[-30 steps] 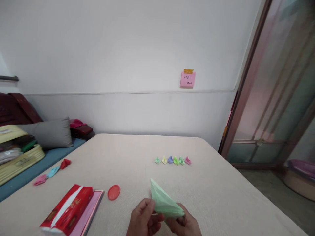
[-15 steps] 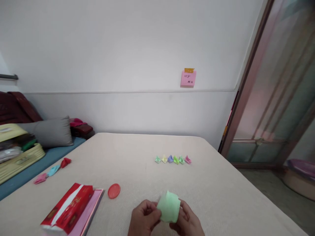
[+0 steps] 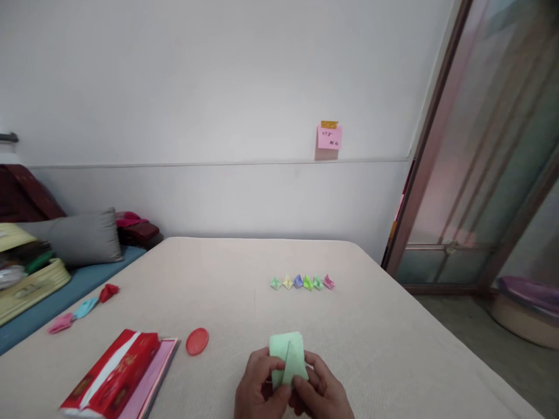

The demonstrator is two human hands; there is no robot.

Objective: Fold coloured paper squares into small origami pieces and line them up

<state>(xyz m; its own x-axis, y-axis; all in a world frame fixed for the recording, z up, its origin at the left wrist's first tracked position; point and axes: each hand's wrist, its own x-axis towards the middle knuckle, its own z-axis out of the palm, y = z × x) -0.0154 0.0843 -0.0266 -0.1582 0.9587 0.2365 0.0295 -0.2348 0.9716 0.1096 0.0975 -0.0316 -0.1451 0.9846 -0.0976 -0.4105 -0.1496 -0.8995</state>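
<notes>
A light green sheet of folded paper (image 3: 288, 352) stands up between my two hands at the near side of the table. My left hand (image 3: 262, 384) grips its left edge and lower part, the thumb in front. Against the lower right corner, the thumb of my right hand (image 3: 321, 387) presses while the fingers stay behind. A slanting fold runs down the front of the paper. Beyond the hands, several small folded paper pieces (image 3: 303, 282) in green, yellow, blue and pink stand in a row.
On the cloth-covered table (image 3: 227, 267), a red round lid (image 3: 197, 341) lies left of my hands. A red tissue pack (image 3: 116, 372) rests on pink paper (image 3: 148, 378). Farther left are red, blue and pink folded pieces (image 3: 86, 307). A pink note (image 3: 329, 138) hangs on the wall.
The green paper has turned in my hands, so a face with a slanting fold now shows. Both thumbs have moved to its lower front. The view has shifted slightly right.
</notes>
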